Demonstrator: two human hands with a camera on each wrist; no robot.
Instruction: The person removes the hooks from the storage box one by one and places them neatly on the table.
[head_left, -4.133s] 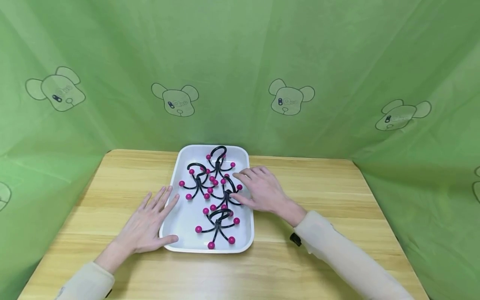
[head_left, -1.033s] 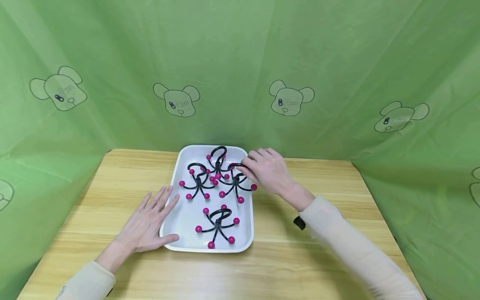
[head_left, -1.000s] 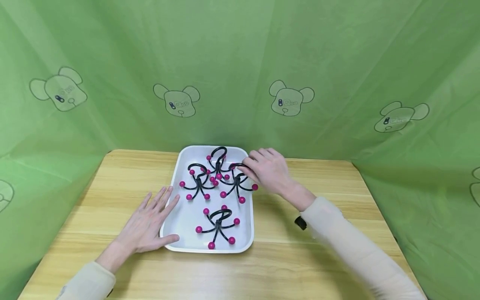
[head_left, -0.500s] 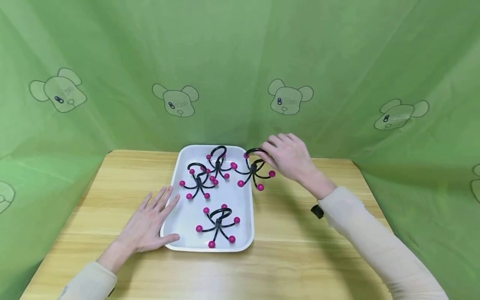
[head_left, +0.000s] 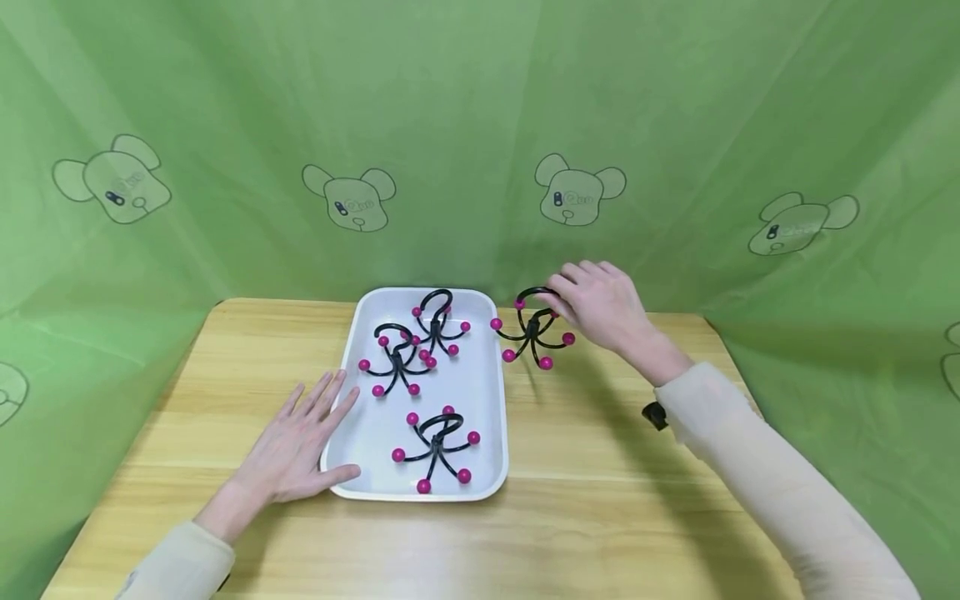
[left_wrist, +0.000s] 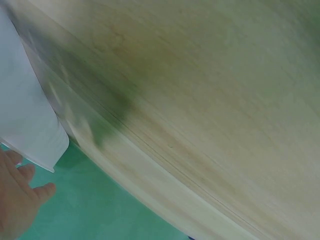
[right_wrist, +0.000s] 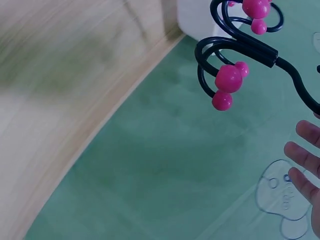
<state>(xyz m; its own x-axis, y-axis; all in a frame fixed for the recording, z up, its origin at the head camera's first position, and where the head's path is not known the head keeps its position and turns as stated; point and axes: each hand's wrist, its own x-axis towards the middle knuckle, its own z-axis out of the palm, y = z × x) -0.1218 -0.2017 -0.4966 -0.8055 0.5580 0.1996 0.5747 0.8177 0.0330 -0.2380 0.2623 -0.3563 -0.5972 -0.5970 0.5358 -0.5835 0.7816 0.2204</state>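
My right hand [head_left: 600,304] pinches the curved handle of a claw massager [head_left: 532,330], black-legged with pink ball tips, held up to the right of the white tray [head_left: 501,400]. In the right wrist view the same massager [right_wrist: 265,52] shows its legs at the top, with some right fingers [right_wrist: 302,155] straight below the handle. My left hand [head_left: 296,442] lies with spread fingers along the tray's left rim. Inside the tray stand three more massagers: one at the back [head_left: 436,327], one at the left [head_left: 397,361] and one near the front [head_left: 437,446].
The tray rests on a wooden table [head_left: 600,517], close to its back edge. A green cloth [head_left: 465,108] with mouse-head prints hangs behind and at both sides. In the left wrist view, the tray's white wall [left_wrist: 30,100] shows at the left.
My right hand has taken a massager by its handle, lifted it out of the tray and carried it right, past the rim. The left hand has stayed in place.
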